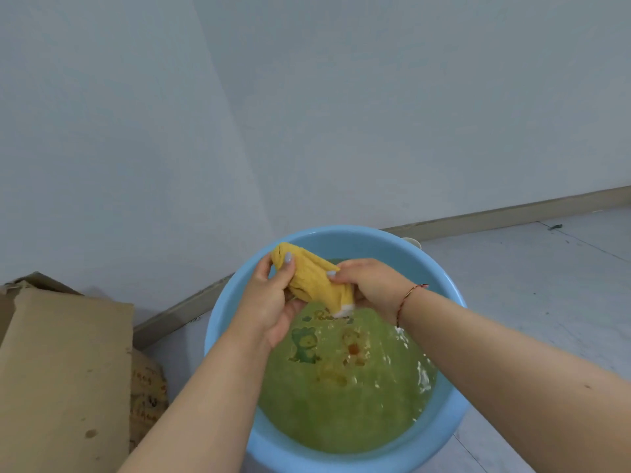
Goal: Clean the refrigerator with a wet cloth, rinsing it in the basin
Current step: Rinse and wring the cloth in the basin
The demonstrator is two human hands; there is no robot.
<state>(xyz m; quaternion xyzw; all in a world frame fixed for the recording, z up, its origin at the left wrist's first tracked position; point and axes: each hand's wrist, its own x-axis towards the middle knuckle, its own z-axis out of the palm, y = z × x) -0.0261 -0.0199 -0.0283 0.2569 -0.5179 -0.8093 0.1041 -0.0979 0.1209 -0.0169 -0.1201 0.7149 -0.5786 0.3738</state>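
Both hands curl tight round my cloth (316, 281) above the basin (235, 322).

Left hand (273, 302) grips the upper end, thumb pressed across the yellow fabric and fingers wrapped behind it; right hand (370, 285) closes round the lower part, where a white edge pokes out just above the water (341, 404). I see the cloth bunched between my two hands, clear of the surface (the water looks green, with a cartoon print showing through on the bottom). A red string bracelet (408, 295) sits on my right wrist. Pale floor tiles (529, 285) carry the blue basin, close to a corner of plain grey walls (375, 114) with a skirting strip. Near the basin's left stands a cardboard box (65, 370).
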